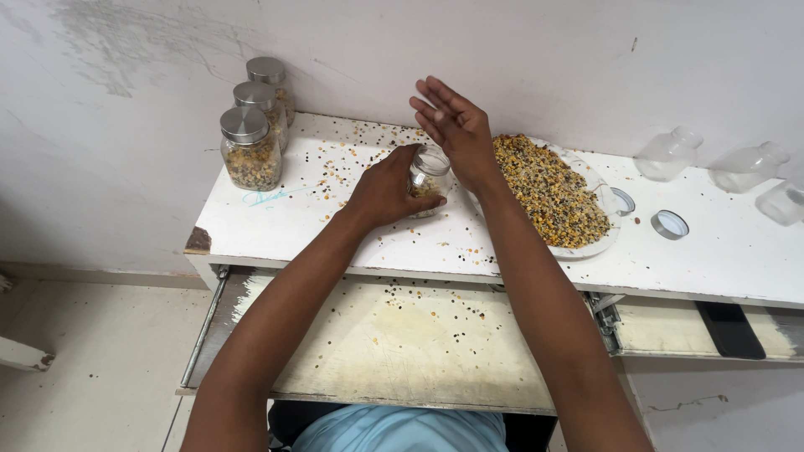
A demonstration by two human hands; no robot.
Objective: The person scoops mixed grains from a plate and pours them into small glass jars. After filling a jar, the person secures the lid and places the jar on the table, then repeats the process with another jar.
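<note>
Two hands work one jar [429, 172]: left hand [387, 189] grips it, fingers wrapped; right hand [456, 127] hovers above, fingers together, flat. Filling step; next needs grain [548, 188].

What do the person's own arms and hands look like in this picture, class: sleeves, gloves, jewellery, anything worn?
Both arms are bare from the picture's lower edge to the fingers: no sleeves show. The left hand and right hand wear no gloves, and no rings, watch or bracelets are visible. The forearms are slim and long. The only clothing in view is a light blue garment at the bottom edge.
</note>
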